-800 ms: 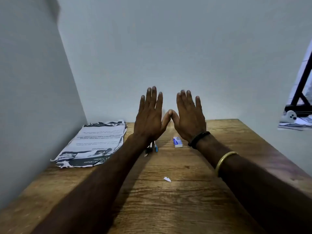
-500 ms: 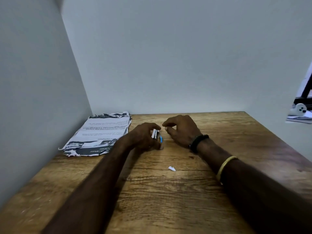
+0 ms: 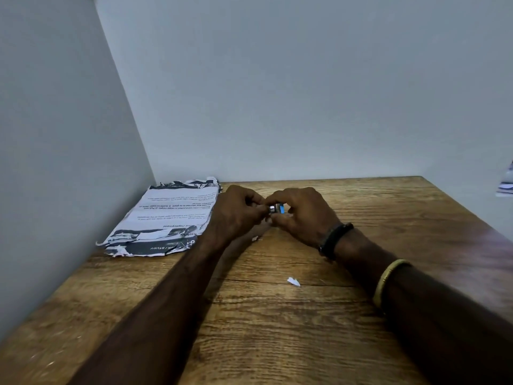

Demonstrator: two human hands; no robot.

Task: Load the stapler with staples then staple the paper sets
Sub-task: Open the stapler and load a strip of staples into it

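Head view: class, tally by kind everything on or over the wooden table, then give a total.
Hands: 2 (left hand, right hand)
Wristbands: 2 (black band, gold bangle)
Paper stack: 1
Stapler: 1
White scraps: 2
Total: 8

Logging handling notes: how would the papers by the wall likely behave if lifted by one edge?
The papers would probably flop and sag: thin sheets, with curled, ragged near edges. Sheets likely slide or fan apart, since nothing visibly binds them. The torn edges may rip further if pinched.
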